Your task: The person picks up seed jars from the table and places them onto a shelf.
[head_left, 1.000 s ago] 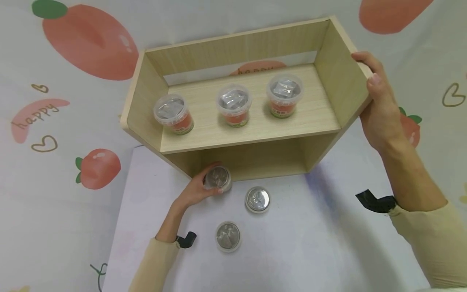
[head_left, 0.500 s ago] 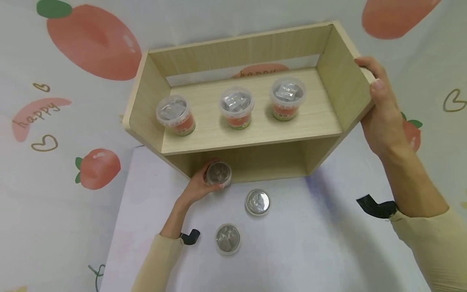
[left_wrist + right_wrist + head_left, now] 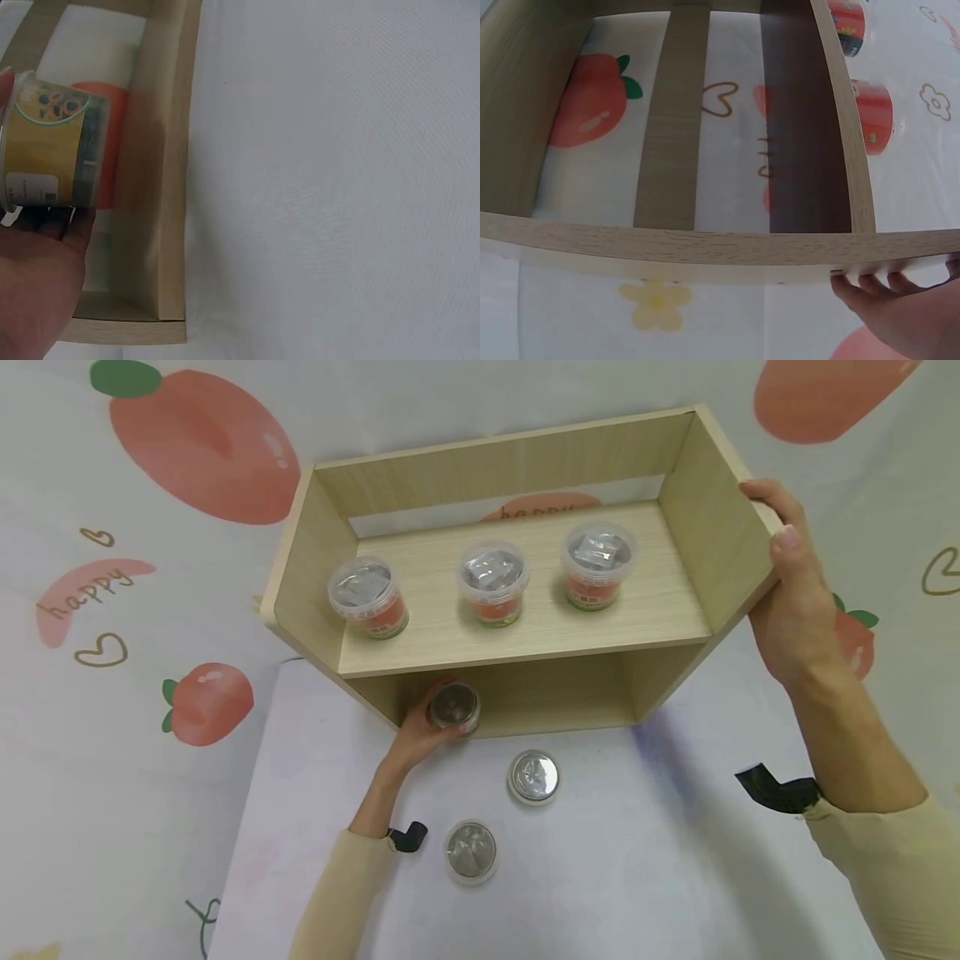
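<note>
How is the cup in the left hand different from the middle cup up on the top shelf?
The held cup has a yellow label, but the middle cup has a reddish one. The left hand grips the held cup, while the middle cup stands by itself on the top shelf. The held cup is also lower down than the middle cup. Both are round, with shiny silver showing on top.

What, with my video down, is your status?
Left hand holding yellow-labelled cup at lower compartment's opening. Right hand gripping shelf side panel. Nothing seen blocking the cup.
</note>
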A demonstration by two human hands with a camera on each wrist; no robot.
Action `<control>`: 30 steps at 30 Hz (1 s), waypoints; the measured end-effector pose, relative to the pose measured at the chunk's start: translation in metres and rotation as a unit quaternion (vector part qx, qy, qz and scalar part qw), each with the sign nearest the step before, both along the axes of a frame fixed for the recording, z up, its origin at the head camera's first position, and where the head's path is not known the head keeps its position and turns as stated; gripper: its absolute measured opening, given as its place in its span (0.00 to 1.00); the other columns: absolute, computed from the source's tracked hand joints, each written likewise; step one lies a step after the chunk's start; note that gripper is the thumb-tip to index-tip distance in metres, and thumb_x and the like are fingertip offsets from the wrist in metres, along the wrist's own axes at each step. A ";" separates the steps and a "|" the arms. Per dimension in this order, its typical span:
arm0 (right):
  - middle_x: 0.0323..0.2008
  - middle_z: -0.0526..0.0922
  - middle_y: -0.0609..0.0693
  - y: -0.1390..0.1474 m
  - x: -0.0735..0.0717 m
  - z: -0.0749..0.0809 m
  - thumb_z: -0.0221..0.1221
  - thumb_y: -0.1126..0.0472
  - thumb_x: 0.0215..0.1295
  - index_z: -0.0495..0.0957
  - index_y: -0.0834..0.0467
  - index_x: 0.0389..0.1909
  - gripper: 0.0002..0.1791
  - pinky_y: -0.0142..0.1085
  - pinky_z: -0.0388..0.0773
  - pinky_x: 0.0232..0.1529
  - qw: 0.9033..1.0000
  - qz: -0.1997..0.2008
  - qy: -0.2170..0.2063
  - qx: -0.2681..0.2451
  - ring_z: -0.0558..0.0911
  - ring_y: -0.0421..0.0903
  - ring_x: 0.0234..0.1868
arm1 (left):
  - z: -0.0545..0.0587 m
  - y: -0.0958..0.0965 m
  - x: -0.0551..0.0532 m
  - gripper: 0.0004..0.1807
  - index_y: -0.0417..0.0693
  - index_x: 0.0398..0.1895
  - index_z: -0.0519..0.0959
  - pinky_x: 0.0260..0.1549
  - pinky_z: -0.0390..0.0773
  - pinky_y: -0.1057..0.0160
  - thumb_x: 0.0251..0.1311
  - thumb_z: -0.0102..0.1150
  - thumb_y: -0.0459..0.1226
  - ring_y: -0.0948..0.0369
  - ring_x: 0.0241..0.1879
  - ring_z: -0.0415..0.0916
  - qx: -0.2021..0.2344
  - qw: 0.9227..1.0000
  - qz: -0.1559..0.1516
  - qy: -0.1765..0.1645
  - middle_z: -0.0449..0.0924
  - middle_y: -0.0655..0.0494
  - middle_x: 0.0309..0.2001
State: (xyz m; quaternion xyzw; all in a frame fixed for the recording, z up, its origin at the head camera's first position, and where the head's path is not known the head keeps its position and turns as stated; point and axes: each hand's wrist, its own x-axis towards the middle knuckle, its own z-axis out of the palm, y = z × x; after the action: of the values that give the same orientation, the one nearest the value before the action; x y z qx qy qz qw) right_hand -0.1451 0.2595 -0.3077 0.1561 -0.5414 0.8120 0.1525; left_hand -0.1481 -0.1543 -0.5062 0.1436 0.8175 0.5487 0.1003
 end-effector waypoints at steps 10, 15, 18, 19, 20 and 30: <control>0.61 0.63 0.60 -0.001 0.000 0.000 0.61 0.50 0.59 0.70 0.57 0.63 0.32 0.40 0.62 0.45 1.000 -0.008 0.001 0.000 0.64 0.53 0.53 | 0.005 0.009 0.000 0.44 0.40 0.72 0.62 0.67 0.57 0.41 0.51 0.72 0.29 0.43 0.69 0.60 0.014 1.000 0.013 -0.004 0.65 0.36 0.68; 0.61 0.64 0.60 -0.001 0.000 0.000 0.61 0.50 0.59 0.70 0.57 0.63 0.31 0.40 0.63 0.45 1.000 -0.007 0.002 -0.006 0.65 0.53 0.53 | 0.000 0.010 -0.005 0.45 0.39 0.73 0.60 0.67 0.56 0.41 0.52 0.72 0.30 0.43 0.70 0.58 0.016 0.999 0.024 -0.025 0.62 0.36 0.69; 0.61 0.63 0.60 -0.001 0.000 0.000 0.60 0.49 0.60 0.70 0.57 0.63 0.31 0.39 0.63 0.45 1.000 -0.006 0.003 -0.006 0.65 0.52 0.53 | 0.001 0.012 -0.005 0.45 0.39 0.74 0.59 0.68 0.57 0.43 0.53 0.72 0.31 0.43 0.71 0.58 0.007 0.999 0.037 -0.031 0.62 0.36 0.69; 0.61 0.63 0.60 -0.001 0.000 0.000 0.60 0.49 0.60 0.70 0.57 0.63 0.32 0.39 0.63 0.45 1.000 -0.006 0.004 -0.007 0.64 0.52 0.53 | 0.001 0.013 -0.005 0.45 0.40 0.74 0.59 0.68 0.57 0.43 0.53 0.71 0.31 0.43 0.71 0.57 0.004 0.999 0.041 -0.034 0.62 0.36 0.70; 0.61 0.63 0.60 -0.001 0.000 0.000 0.60 0.49 0.60 0.70 0.57 0.63 0.31 0.39 0.63 0.45 1.000 -0.006 0.005 -0.006 0.64 0.52 0.53 | 0.002 0.013 -0.005 0.46 0.41 0.74 0.59 0.68 0.57 0.43 0.53 0.71 0.31 0.43 0.71 0.57 0.000 0.998 0.045 -0.036 0.61 0.37 0.70; 0.59 0.65 0.60 -0.003 0.000 0.000 0.59 0.49 0.60 0.70 0.57 0.63 0.31 0.38 0.65 0.45 1.000 -0.011 0.002 -0.006 0.66 0.52 0.52 | -0.037 0.008 -0.018 0.46 0.51 0.75 0.60 0.69 0.54 0.43 0.53 0.72 0.32 0.46 0.71 0.56 0.000 0.997 0.058 -0.042 0.61 0.42 0.71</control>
State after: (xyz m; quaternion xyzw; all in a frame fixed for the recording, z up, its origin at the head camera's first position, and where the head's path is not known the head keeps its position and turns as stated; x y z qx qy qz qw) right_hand -0.1452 0.2564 -0.3075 0.1504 -0.5378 0.8133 0.1635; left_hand -0.1660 -0.1463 -0.5431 0.0733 0.8197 0.5588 0.1025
